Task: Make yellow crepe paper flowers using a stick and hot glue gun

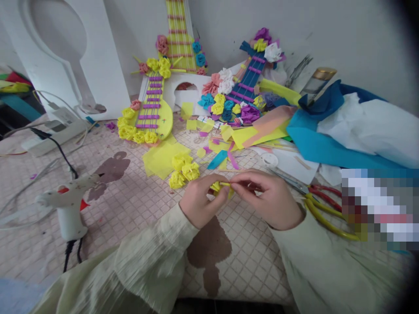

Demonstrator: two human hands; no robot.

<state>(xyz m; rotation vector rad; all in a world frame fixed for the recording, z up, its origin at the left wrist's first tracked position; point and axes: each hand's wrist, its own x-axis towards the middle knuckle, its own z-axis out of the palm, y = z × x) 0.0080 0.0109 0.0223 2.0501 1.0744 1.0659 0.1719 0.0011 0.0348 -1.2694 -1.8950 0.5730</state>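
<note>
Between my two hands is a small piece of yellow crepe paper [216, 186], bunched up. My left hand [204, 196] pinches it with thumb and fingers. The fingertips of my right hand [270, 194] close on the paper's right end, where a thin stick seems to show; the fingers partly hide it. Just left of my left hand lie several finished yellow paper flowers [185, 170]. Behind them is a stack of yellow paper squares [160, 157].
A white glue gun [67, 205] stands at left with its cord. Scissors [314, 192] with red and yellow handles lie at right. Behind are a yellow paper guitar [162, 111], a blue one [247, 78], paper scraps and folded blue paper [307, 139].
</note>
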